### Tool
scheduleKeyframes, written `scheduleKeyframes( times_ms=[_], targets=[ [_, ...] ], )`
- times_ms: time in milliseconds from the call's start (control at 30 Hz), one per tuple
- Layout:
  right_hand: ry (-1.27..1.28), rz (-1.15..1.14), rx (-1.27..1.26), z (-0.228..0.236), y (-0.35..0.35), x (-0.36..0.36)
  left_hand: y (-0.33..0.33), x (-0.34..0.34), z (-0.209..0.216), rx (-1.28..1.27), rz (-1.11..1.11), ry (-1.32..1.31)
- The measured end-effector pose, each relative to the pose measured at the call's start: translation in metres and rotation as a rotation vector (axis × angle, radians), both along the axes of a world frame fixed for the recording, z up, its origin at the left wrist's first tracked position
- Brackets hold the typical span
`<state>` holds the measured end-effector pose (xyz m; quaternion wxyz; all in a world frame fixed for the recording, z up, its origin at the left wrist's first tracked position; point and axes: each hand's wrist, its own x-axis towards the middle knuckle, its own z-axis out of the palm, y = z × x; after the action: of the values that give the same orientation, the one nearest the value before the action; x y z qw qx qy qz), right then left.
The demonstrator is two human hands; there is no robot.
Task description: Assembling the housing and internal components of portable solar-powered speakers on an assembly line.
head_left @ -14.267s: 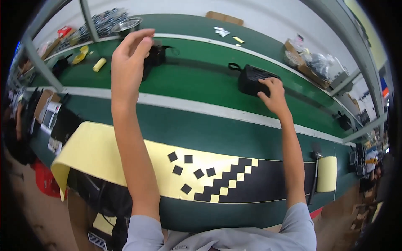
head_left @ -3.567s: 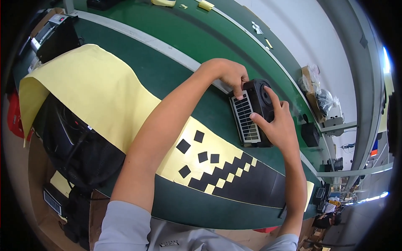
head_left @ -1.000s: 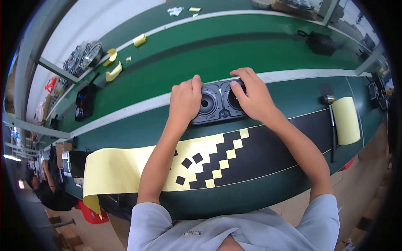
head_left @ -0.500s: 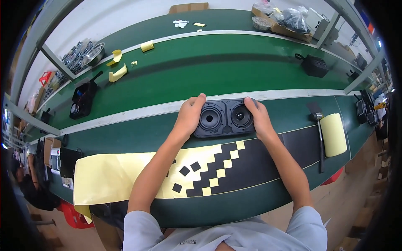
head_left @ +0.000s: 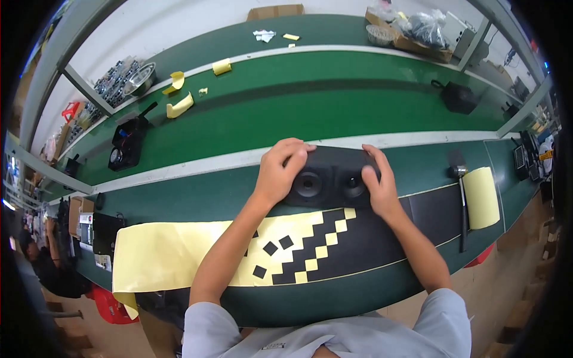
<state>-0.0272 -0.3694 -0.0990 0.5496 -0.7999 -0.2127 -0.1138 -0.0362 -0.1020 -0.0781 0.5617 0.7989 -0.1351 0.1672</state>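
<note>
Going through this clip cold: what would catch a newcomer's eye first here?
Dead centre, both hands grip a black twin-driver speaker at the near edge of the green belt: the left hand on its left end, the right hand on its right end. Just below lies a yellow backing sheet with black foam squares in a stepped pattern. Further left on the belt sits another black speaker housing.

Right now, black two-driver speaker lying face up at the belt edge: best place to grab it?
By its two short ends, one hand per side, coming in from left and right. The speaker is a long flat box lying cones-up, so the ends are the bare flanks. The left hand and right hand already bracket it there, clear of both cones.
</note>
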Motion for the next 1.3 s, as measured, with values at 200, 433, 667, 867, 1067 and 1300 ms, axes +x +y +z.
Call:
scheduleKeyframes(
  times_ms=[200, 433, 667, 867, 1067, 1300],
  targets=[
    [-0.227, 0.178, -0.178, 0.013, -0.035, -0.007, -0.002, -0.009, -0.019, 0.032, -0.190, -0.199],
    [-0.115, 0.263, -0.104, 0.001, -0.043, -0.009, -0.008, -0.009, -0.023, 0.009, -0.236, -0.148],
    [-0.087, 0.264, -0.087, 0.010, -0.038, -0.015, -0.023, -0.010, -0.025, -0.077, -0.096, -0.239],
    [-0.078, 0.192, -0.061, 0.011, -0.037, -0.023, -0.036, -0.005, -0.016, -0.048, 0.015, -0.183],
    [-0.105, 0.269, -0.204, 0.035, -0.035, -0.026, -0.019, -0.003, -0.013, -0.024, -0.039, -0.202],
    [-0.043, 0.269, -0.781, 0.087, 0.004, -0.001, -0.027, -0.006, -0.023, 0.048, 0.039, -0.324]
  ],
)
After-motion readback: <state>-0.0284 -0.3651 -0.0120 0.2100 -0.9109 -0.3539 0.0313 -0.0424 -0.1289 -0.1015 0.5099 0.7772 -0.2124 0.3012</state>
